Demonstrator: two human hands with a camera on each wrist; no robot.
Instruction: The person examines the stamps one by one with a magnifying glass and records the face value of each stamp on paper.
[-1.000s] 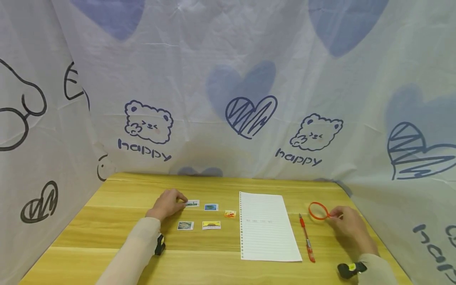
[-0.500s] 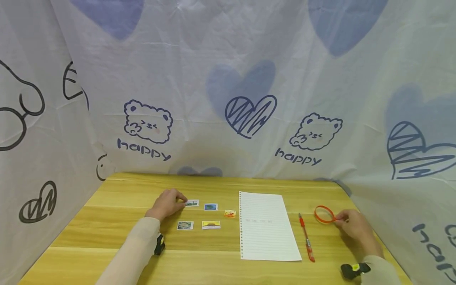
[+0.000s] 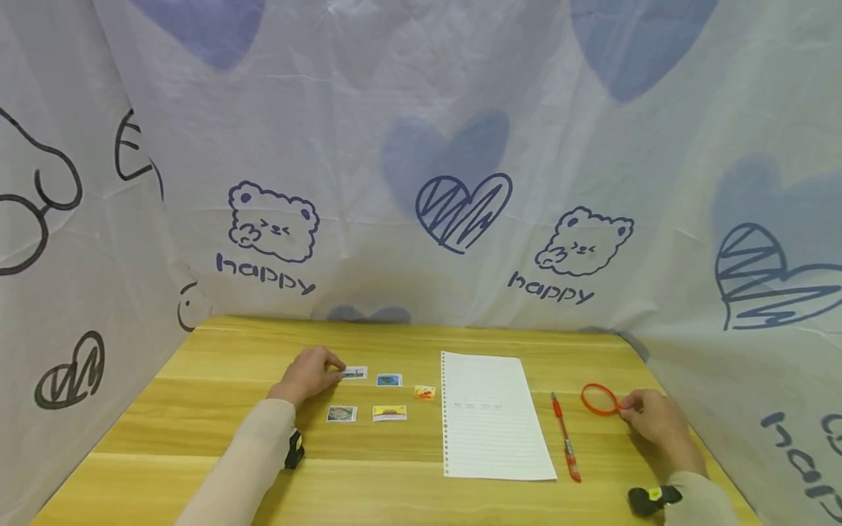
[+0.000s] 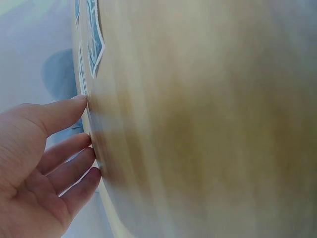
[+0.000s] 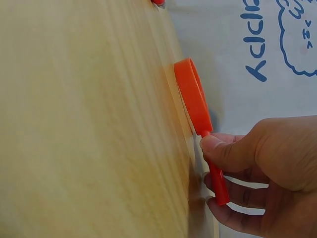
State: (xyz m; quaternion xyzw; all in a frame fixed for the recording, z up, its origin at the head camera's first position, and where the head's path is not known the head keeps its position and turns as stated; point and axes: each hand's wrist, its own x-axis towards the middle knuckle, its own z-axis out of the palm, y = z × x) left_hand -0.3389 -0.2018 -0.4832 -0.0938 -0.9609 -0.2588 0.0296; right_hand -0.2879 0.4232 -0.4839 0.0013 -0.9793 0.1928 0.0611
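My right hand (image 3: 658, 420) pinches the handle of a red-orange magnifying glass (image 3: 598, 399) between thumb and fingers. The right wrist view shows its round frame (image 5: 190, 94) tilted close over the table, the handle (image 5: 218, 183) running under the thumb. At the far left, my left hand (image 3: 308, 376) rests on the table with its fingertips at the left edge of a stamp (image 3: 355, 372). Seen from the left wrist, the thumb (image 4: 64, 113) and loosely bent fingers touch the tabletop. Around that stamp lie a blue stamp (image 3: 389, 380), a grey-green stamp (image 3: 342, 414) and a yellow stamp (image 3: 389, 413).
An orange-red stamp (image 3: 425, 393) lies beside a lined sheet of paper (image 3: 500, 438) with a punched left edge and faint writing. Between sheet and magnifying glass lies a red pen (image 3: 566, 438). A printed white curtain (image 3: 368, 219) encloses the wooden table (image 3: 368, 497).
My right hand has drawn the magnifying glass slightly right and nearer to me, then nearly stopped. The left hand has stayed at the stamp's edge.
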